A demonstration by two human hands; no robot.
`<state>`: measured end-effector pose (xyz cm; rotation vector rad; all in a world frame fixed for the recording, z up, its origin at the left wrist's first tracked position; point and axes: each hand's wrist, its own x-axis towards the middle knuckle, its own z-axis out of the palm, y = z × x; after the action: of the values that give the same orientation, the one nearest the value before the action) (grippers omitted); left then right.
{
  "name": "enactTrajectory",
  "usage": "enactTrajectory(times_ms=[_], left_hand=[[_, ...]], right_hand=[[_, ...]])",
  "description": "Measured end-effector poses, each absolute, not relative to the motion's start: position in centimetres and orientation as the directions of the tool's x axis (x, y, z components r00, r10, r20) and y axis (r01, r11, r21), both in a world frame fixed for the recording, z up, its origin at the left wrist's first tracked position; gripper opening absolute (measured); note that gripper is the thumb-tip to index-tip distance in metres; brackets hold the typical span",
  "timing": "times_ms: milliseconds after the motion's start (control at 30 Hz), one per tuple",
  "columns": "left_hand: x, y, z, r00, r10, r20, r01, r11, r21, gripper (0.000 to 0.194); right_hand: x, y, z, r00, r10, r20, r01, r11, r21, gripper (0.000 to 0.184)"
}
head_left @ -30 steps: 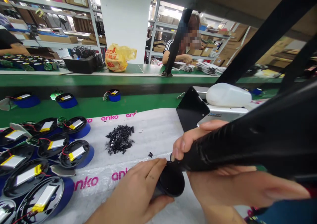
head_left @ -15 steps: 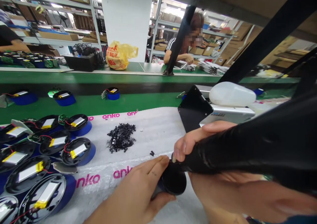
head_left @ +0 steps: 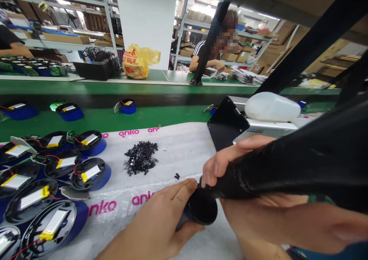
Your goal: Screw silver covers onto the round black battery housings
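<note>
Green worktop [head_left: 166, 116] crosses the frame, with white foam sheet [head_left: 184, 141] in the lower middle. Above this sheet, right of the lower centre, is a dark round part [head_left: 202, 208]. Left hand [head_left: 161, 214] grips it from the left, the fingers at its upper edge and the thumb below; its short axis seems tilted, the dark face turned to the right. Right hand [head_left: 253, 218] has bent fingers at the top rim; whether they pinch something, I cannot tell. Small black pieces [head_left: 141, 156] lie farther, to the upper left.
</note>
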<state>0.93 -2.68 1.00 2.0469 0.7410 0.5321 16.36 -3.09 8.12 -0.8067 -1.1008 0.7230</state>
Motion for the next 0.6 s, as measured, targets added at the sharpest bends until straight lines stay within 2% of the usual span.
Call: enactTrajectory(times_ms=[167, 333, 467, 600], left_hand=[[0.8, -2.6, 0.9, 0.733, 0.673, 0.101, 0.273, -0.426, 0.863, 0.060], [0.9, -2.7, 0.6, 0.720, 0.687, 0.095, 0.277, -0.410, 0.869, 0.061], [1.3, -2.8, 0.6, 0.653, 0.757, 0.014, 0.302, -0.278, 0.912, 0.059], [1.7, -2.7, 0.9, 0.597, 0.797, -0.093, 0.309, -0.122, 0.943, 0.060]], right_hand=[[17.0, -3.0, 7.5, 0.266, 0.787, 0.556, -0.163, 0.606, -0.779, 0.042], [16.0, -2.7, 8.0, 0.337, 0.792, 0.508, -0.131, 0.574, -0.808, 0.046], [15.2, -2.1, 7.6, 0.418, 0.758, 0.501, -0.115, 0.591, -0.799, 0.049], [14.5, -1.7, 7.3, 0.436, 0.785, 0.440, -0.177, 0.555, -0.813, 0.055]])
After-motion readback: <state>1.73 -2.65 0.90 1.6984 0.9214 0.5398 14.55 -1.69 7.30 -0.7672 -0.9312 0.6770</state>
